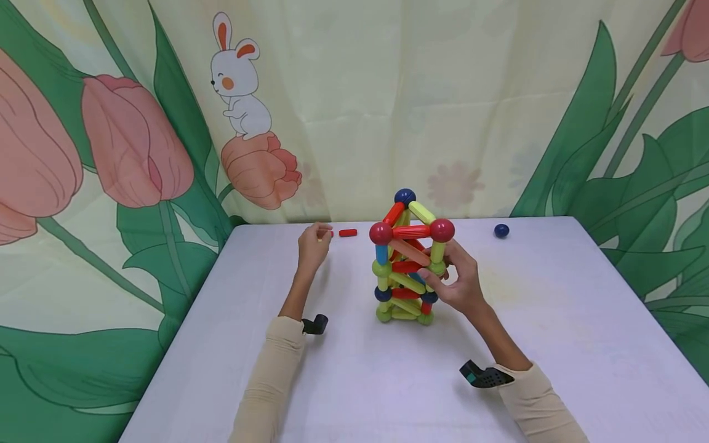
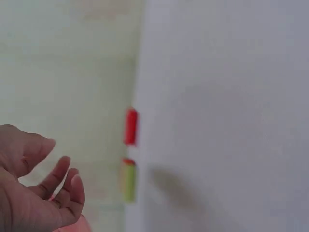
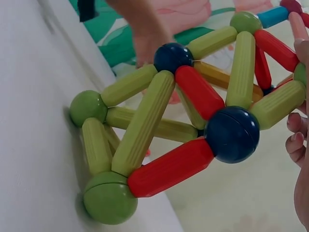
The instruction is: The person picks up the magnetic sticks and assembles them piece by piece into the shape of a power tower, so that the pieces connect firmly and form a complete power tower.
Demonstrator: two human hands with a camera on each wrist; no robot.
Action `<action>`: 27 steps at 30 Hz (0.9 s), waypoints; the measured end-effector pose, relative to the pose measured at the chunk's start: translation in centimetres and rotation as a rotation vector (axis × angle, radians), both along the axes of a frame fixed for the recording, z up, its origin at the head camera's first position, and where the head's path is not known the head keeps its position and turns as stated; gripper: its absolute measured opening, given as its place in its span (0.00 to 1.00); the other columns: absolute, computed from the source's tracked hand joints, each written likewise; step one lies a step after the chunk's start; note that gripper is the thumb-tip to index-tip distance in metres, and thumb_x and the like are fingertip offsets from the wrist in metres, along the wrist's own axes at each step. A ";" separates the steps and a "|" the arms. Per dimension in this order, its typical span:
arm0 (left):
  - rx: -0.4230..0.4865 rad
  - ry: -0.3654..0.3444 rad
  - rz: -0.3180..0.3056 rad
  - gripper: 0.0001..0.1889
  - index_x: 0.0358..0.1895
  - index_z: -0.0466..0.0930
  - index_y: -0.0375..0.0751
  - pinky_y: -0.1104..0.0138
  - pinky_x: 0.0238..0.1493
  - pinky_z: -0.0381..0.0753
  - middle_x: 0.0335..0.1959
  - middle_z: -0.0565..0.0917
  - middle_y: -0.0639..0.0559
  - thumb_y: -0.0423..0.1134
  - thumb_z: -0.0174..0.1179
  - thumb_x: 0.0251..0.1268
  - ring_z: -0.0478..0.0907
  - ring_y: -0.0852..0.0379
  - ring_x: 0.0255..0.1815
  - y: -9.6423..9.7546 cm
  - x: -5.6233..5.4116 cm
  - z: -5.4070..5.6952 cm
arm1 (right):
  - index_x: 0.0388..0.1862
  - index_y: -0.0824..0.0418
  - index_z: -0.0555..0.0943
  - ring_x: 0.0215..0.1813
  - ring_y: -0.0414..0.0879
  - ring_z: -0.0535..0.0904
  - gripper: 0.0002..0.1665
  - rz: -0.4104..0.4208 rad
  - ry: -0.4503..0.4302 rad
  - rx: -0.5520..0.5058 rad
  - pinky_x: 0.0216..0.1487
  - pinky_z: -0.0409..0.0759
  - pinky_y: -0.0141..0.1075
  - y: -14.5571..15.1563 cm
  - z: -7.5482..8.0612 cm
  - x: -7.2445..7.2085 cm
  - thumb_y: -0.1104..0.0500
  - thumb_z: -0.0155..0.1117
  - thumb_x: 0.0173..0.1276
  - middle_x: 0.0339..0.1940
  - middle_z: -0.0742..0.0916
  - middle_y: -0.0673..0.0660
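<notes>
A tower of magnetic rods and balls (image 1: 407,267) stands on the table, its rods red, yellow-green, blue and pink, with a dark blue ball at the top. My right hand (image 1: 464,283) grips it on the upper right side, thumb by a green ball and the other fingers partly hidden behind. The right wrist view shows its lower green balls (image 3: 110,199) on the table. My left hand (image 1: 313,249), fingers loosely bent and holding nothing, hovers near the far edge. Close to it lie a red rod (image 2: 131,127) and a yellow-green rod (image 2: 128,182) with a red end behind it.
A loose dark blue ball (image 1: 501,231) lies by the far edge, right of the tower. Behind the white table (image 1: 554,344) hangs a curtain (image 1: 365,123) printed with tulips and a rabbit.
</notes>
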State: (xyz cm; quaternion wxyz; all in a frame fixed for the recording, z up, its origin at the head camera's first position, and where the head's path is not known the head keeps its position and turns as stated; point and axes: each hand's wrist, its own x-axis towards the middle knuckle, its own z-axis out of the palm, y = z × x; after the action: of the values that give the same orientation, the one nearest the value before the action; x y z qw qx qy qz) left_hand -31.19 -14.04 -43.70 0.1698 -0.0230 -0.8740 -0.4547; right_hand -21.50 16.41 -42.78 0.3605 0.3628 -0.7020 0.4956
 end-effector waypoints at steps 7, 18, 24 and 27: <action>-0.229 -0.331 0.028 0.24 0.69 0.70 0.49 0.47 0.62 0.67 0.62 0.63 0.31 0.36 0.56 0.70 0.59 0.35 0.64 -3.8 -2.5 -4.4 | 0.40 0.78 0.74 0.28 0.36 0.69 0.29 0.010 0.017 -0.003 0.26 0.71 0.22 -1.1 2.3 1.6 0.49 0.66 0.67 0.37 0.81 0.67; -0.367 -0.394 0.013 0.20 0.65 0.70 0.53 0.47 0.56 0.73 0.62 0.57 0.35 0.40 0.56 0.71 0.57 0.37 0.62 -4.6 -3.4 -4.9 | 0.40 0.79 0.74 0.28 0.35 0.69 0.24 -0.001 0.022 -0.008 0.27 0.70 0.21 -1.3 2.7 2.1 0.56 0.66 0.64 0.36 0.81 0.68; -0.483 -0.356 0.004 0.13 0.51 0.74 0.45 0.53 0.50 0.77 0.54 0.70 0.41 0.39 0.63 0.66 0.68 0.44 0.55 -4.1 -3.3 -4.5 | 0.40 0.79 0.73 0.29 0.35 0.69 0.22 -0.003 0.015 -0.014 0.27 0.70 0.21 -1.3 2.7 2.1 0.59 0.66 0.62 0.37 0.81 0.69; -0.535 -0.340 -0.008 0.13 0.47 0.77 0.39 0.56 0.49 0.79 0.48 0.79 0.42 0.38 0.66 0.63 0.74 0.47 0.48 -4.0 -3.0 -4.0 | 0.40 0.79 0.73 0.29 0.35 0.69 0.20 -0.003 0.014 -0.013 0.27 0.70 0.21 -1.4 2.8 2.1 0.63 0.66 0.59 0.37 0.81 0.69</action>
State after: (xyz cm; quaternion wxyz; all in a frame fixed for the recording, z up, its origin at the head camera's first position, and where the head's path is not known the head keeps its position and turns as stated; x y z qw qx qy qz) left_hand -34.24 -18.03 -47.72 0.0073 0.0061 -0.9784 -0.2067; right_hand -19.42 15.01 -39.99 0.3683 0.3630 -0.6967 0.4972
